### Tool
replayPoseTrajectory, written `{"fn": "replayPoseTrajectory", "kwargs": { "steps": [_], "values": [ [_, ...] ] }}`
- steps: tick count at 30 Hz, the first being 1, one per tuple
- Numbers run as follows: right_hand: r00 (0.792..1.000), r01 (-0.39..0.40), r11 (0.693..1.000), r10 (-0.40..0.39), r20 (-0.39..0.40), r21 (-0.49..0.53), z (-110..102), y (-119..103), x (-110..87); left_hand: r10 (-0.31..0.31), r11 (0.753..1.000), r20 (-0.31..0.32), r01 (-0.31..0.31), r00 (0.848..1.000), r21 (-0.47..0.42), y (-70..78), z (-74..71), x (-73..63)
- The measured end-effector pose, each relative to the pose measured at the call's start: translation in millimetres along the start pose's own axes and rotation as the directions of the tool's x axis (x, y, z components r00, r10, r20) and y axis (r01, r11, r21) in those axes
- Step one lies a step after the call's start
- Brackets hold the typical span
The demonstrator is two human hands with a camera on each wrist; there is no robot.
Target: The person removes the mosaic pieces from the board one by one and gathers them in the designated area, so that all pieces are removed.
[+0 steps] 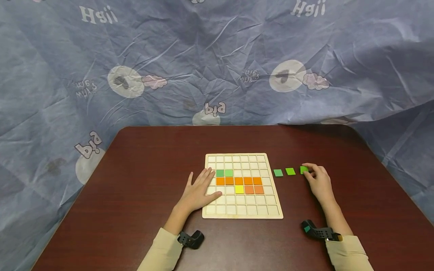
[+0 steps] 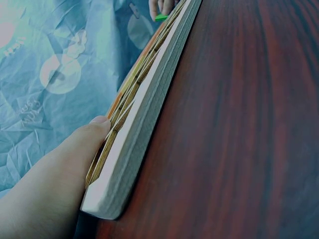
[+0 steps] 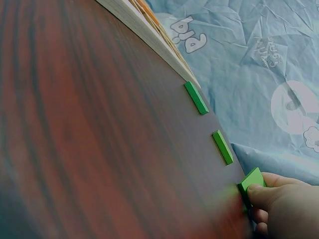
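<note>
A pale wooden grid board (image 1: 242,216) lies on the table, with a row of orange tiles (image 1: 239,181) across its middle. Two green tiles (image 1: 224,173) sit above that row; a yellow tile (image 1: 239,189) and two salmon-orange tiles (image 1: 253,189) sit below it. My left hand (image 1: 198,194) rests with spread fingers on the board's left edge, its thumb (image 2: 94,130) over the rim. To the right of the board, my right hand (image 1: 320,184) pinches a bright green tile (image 3: 251,182) between thumb and fingers, tilted up in the right wrist view.
Two more loose tiles, one teal-green (image 1: 278,173) and one bright green (image 1: 290,171), lie in a line between the board and my right hand. The dark red-brown table (image 1: 152,158) ends at a hanging blue printed cloth (image 1: 190,56). Both wrists wear black bands.
</note>
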State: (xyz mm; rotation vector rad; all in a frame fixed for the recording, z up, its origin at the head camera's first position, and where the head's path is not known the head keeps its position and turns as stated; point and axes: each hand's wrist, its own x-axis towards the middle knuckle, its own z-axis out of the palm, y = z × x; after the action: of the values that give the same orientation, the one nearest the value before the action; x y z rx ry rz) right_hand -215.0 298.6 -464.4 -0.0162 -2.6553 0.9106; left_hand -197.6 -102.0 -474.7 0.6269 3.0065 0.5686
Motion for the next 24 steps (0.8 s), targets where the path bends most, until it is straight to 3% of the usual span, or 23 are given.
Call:
{"fn": "replayPoseTrajectory", "kwargs": {
  "steps": [11, 24],
  "values": [
    [0.997, -0.052, 0.997, 0.054, 0.050, -0.049, 1.3, 5.3, -3.5, 0.006, 1.000, 0.002, -0.006, 1.000, -0.006, 0.4, 0.3, -0.7],
    [0.999, -0.027, 0.999, 0.028, 0.039, -0.042, 2.1, 7.6, -4.2, 0.007, 1.000, -0.015, -0.007, 1.000, -0.003, -1.0, 3.2, -0.4]
  ]
}}
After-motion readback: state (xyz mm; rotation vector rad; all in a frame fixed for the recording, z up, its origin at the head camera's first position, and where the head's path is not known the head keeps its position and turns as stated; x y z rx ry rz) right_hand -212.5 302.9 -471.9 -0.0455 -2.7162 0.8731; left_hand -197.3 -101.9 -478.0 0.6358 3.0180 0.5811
